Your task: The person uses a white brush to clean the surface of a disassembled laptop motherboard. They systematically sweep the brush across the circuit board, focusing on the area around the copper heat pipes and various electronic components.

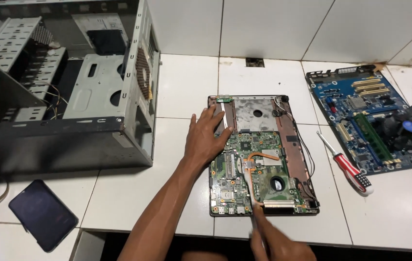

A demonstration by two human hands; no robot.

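Left arm: your forearm runs up from the bottom edge of the view, slanting toward the upper right, bare to the wrist.
Left wrist: roughly in line with the forearm, bent only a little.
Left hand (206, 137): palm down, laid flat, back of the hand toward the camera.
Left fingers (219, 118): extended and slightly spread, pointing up and to the right; the thumb sits out to the left side.
Left grip: open, nothing enclosed.
Right arm: mostly out of view below the frame.
Right hand (278, 244): low at the bottom edge, knuckles up, partly cut off.
Right grip: your fingers are curled closed around a thin shaft, pinching it near the lower end.
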